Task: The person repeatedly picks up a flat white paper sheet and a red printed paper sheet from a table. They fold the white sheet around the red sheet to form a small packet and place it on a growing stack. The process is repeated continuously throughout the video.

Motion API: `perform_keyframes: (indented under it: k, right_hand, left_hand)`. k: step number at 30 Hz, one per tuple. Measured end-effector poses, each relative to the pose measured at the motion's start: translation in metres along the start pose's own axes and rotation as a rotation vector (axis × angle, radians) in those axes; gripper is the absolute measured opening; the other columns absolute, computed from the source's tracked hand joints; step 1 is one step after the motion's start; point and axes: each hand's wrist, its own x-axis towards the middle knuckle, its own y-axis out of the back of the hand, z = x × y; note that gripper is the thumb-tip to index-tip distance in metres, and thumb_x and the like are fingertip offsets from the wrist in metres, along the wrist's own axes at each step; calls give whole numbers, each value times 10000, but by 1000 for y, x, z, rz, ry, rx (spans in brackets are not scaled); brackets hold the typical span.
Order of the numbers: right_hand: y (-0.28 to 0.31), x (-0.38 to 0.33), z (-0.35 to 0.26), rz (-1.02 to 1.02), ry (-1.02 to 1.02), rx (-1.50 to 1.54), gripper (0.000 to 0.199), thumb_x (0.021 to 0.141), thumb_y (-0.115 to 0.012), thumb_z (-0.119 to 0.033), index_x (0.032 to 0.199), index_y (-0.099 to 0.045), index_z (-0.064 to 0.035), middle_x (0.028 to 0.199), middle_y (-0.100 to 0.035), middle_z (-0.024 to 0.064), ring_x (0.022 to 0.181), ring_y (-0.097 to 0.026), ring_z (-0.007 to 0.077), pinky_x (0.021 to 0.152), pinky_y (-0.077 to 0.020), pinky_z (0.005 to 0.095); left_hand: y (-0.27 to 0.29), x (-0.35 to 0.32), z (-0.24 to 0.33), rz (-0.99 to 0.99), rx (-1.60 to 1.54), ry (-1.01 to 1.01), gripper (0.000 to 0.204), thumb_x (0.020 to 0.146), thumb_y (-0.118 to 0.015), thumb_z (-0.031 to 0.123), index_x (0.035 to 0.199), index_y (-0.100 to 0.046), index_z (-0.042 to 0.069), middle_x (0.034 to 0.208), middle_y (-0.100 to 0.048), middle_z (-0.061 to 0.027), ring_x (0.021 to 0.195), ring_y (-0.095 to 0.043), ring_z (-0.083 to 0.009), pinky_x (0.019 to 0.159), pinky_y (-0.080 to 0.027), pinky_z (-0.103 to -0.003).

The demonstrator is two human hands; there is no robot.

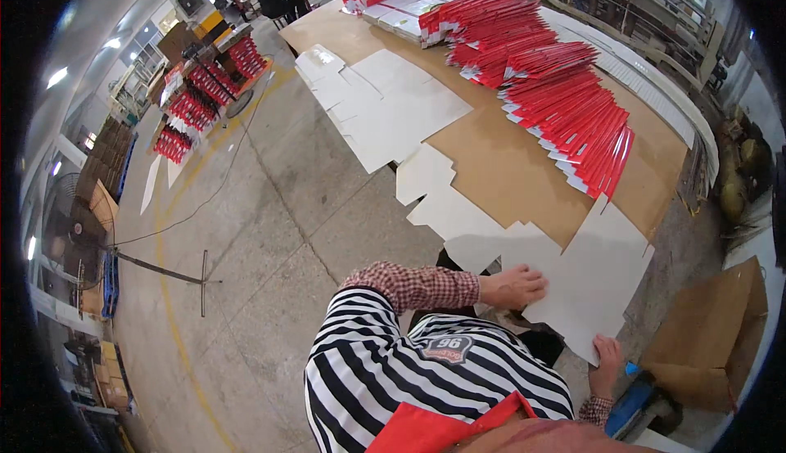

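Right hand (606, 363) at near corner of white sheet (589, 265), can't tell if pinching. Left hand (516, 287) palm-down on it, fingers slightly spread. Sheet overlaps near end of brown tabletop (491, 154). Fanned red pieces (565, 109) beyond.

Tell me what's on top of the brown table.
A long overlapping row of red pieces and several white sheets, one under your left hand. The table surface beneath them is covered, so I can't see it.

Striped shirt (434, 375), red-checked sleeves (426, 289)
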Motion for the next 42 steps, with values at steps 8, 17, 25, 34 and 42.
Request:
perform_keyframes:
  k: [8, 17, 25, 34, 42]
  right_hand:
    - [-30, 15, 45, -95, -922, 403, 607, 819, -765, -260, 1325, -510, -43, 1176, -608, 139, 1019, -583, 245, 902, -446, 372]
    - [-52, 15, 61, 70, -608, 221, 819, 812, -756, -403, 1465, -389, -74, 1426, -451, 197, 1289, -453, 372, 1038, -392, 461]
    - [-67, 28, 55, -27, -369, -77, 794, 824, -690, -495, 1449, -416, -89, 1526, -336, 187, 1404, -304, 386, 1134, -257, 507]
    - [-76, 60, 20, -332, 36, 186, 743, 849, -540, -687, 1317, -596, -112, 1530, -369, 159, 1431, -266, 387, 1170, -145, 544]
    - [-76, 63, 10, -320, -41, 154, 681, 862, -544, -643, 1308, -612, -133, 1529, -390, 128, 1443, -255, 376, 1180, -116, 540]
  left_hand:
    - [-6, 48, -27, 247, -635, 331, 151, 778, -711, 190, 769, -658, 50, 729, -629, -114, 752, -597, -313, 718, -478, -429]
    - [-2, 73, -27, 171, -406, 457, 161, 693, -684, 160, 698, -629, 9, 706, -632, -175, 679, -626, -359, 643, -489, -458]
    - [-20, 80, 23, -29, -138, 492, 234, 808, -611, 197, 963, -650, 25, 1134, -644, -157, 1095, -596, -330, 793, -490, -437]
    - [10, -2, 25, 42, -123, 29, 733, 809, -680, 259, 1445, -377, 56, 1526, -356, -136, 1414, -326, -302, 1146, -226, -574]
    - [-13, 5, -25, 582, -527, 519, 287, 798, -737, 235, 1040, -643, 112, 826, -594, -90, 830, -556, -260, 806, -401, -423]
